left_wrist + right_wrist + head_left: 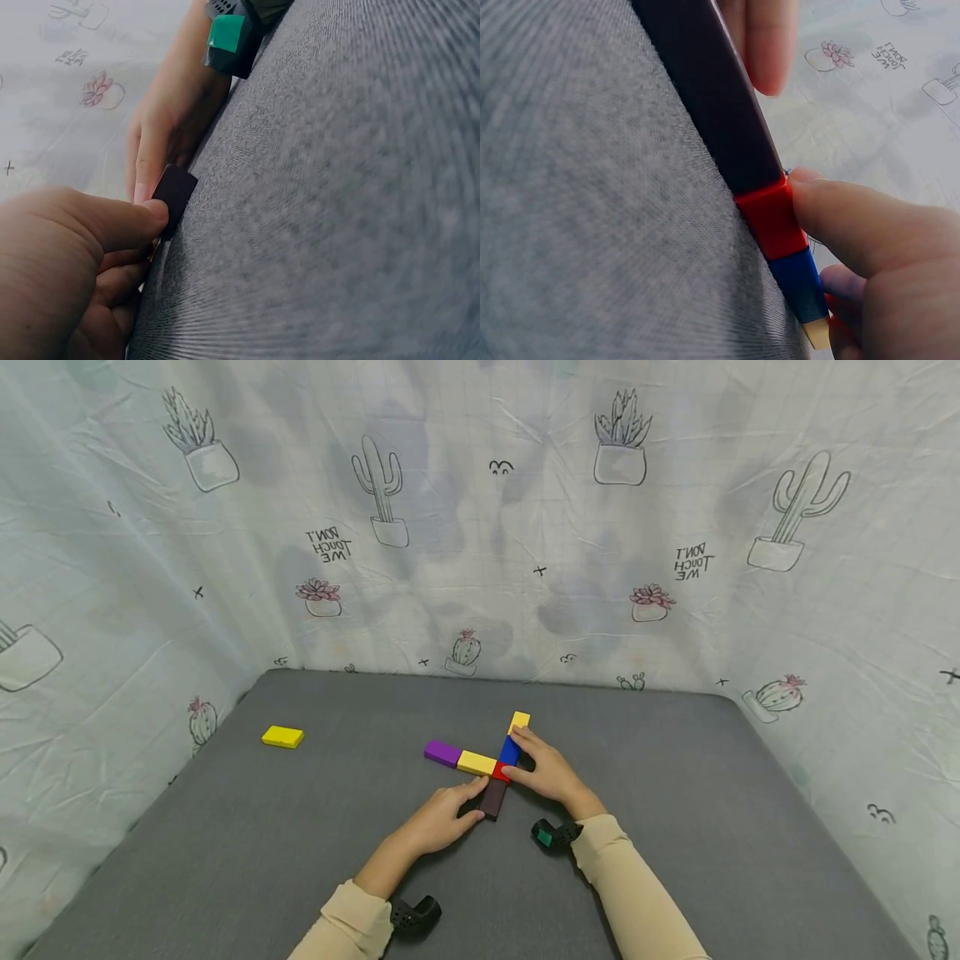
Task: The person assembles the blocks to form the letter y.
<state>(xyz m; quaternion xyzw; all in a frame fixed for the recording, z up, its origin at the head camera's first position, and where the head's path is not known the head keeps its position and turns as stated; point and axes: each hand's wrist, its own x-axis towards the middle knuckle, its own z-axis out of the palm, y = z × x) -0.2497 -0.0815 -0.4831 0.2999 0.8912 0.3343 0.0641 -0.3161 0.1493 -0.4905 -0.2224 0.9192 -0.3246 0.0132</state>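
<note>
Flat coloured blocks form a branching shape on the grey table. A dark brown block (492, 799) runs toward me from a red block (502, 770). My left hand (437, 820) lies beside the brown block, thumb at its near left corner and index fingertip by its far left end. My right hand (553, 775) has its thumb touching the red block; its other fingers reach over the blue block (509, 750) to a pale yellow block (519, 722) at the far end. Another pale yellow block (476, 763) and a purple block (442, 753) extend leftward from the red one.
A bright yellow block (282, 737) lies apart at the table's far left. Behind and beside the grey table (187, 843) hangs a white curtain (465, 568) printed with potted plants. Black bands (415, 916) sit at both wrists.
</note>
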